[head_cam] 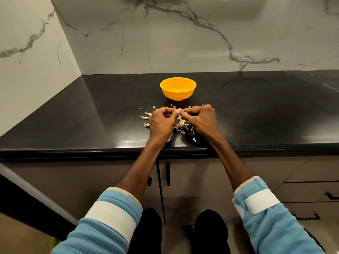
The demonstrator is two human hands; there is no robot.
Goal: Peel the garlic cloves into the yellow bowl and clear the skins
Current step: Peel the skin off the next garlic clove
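**Counts of items on and around one black countertop (73,125).** One yellow bowl (178,88) was present. Two hands, a left hand (161,123) and a right hand (200,120), together pinched one small pale piece (180,113), largely hidden. Three garlic cloves (148,113) showed just beside the left hand. One heap of skins (182,125) lay between the hands; the loose flakes around it were too small to count. Two blue sleeves (102,235) each bore one white band (111,215). Below were two vertical cabinet handles (167,173) and two drawer handles (330,196). Two marble wall panels (183,43) met at one corner.
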